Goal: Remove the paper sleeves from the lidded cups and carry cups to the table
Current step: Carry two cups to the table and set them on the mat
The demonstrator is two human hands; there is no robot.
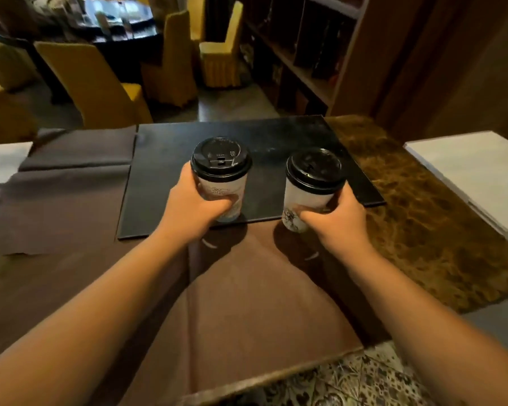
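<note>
Left hand (192, 208): wrapped around the left cup (221, 183) at its lower body; grip clamped on it, thumb across the near side
Right hand (336, 218): wrapped around the right cup (311, 190) low on its body; grip clamped on it, fingers curled over the printed base
Left cup: upright, white with a faint print, black lid (221, 158) pressed on; held over the near edge of the black mat (276, 142); could not tell whether resting or lifted
Right cup: tilted slightly toward the right hand, black lid (314, 171) on; base just over the mat's near edge, near the brown cloth (247, 303)
Cups: side by side, apart, not touching
Desk (423, 215): marbled brown surface at right; black mat in the middle; brown cloth spread on the near side, folded dark cloth at left
Beyond: yellow covered chairs (100, 83) around a dark round table; dark wooden shelving (305, 54) at right
Floor: patterned carpet (364, 382) at bottom right
</note>
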